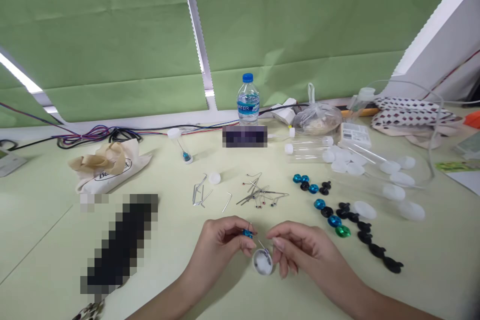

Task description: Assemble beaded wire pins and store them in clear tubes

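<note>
Between my left hand's [228,242] thumb and forefinger sits a small shiny blue faceted piece [247,233], with a thin bent wire rising beside it. My right hand [303,250] has its fingers curled by a round white cap [263,262], hollow side up, which it holds at the edge. A thin metal rod [263,246] stands up from the cap, close to the right fingertips. Farther out lie bent metal rods [202,192], a white cap [214,178] and a pile of thin wires with small dark ends [260,195].
To the right lie blue pieces [334,221], a green piece [342,231], black pieces [377,250] and clear tubes with white caps [309,150]. A capped tube [180,146] stands behind. Also there: a water bottle [248,102], a cloth bag [112,165] and a blurred dark object [120,245].
</note>
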Demonstrator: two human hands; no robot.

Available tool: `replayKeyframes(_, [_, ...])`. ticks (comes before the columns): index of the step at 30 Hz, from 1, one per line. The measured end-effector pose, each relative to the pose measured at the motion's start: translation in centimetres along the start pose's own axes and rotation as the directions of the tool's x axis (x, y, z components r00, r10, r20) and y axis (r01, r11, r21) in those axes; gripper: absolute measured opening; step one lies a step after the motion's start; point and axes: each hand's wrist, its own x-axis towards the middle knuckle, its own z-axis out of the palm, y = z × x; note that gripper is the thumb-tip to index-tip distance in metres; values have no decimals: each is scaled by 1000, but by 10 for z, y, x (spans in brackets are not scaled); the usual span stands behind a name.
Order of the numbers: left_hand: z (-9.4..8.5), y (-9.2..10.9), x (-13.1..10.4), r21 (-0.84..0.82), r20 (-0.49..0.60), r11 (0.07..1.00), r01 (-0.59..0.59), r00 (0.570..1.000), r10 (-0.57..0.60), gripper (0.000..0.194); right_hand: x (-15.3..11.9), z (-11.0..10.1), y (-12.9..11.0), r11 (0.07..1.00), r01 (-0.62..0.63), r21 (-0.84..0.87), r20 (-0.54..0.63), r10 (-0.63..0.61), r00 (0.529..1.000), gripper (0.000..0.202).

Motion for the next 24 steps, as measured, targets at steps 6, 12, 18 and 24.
replayKeyframes(6, [2,-2,-1,17,45,1000,-12,999,11,9,5,1,-1,991,-57,117,36,53,998,20])
replayKeyframes(12, [0,-1,-1,-28,70,999,-29,997,31,11,1,-11,2,785,324,-529,7,-377,926,12])
replayKeyframes(18, [2,2,-2,-53,65,999,12,998,-9,10,-4,-16,2,384,472,-794,218,-545,809,26])
replayKeyframes(24, [3,4,-2,-37,43,999,0,999,2,8,0,-4,0,910,239,-340,-6,-256,967,20])
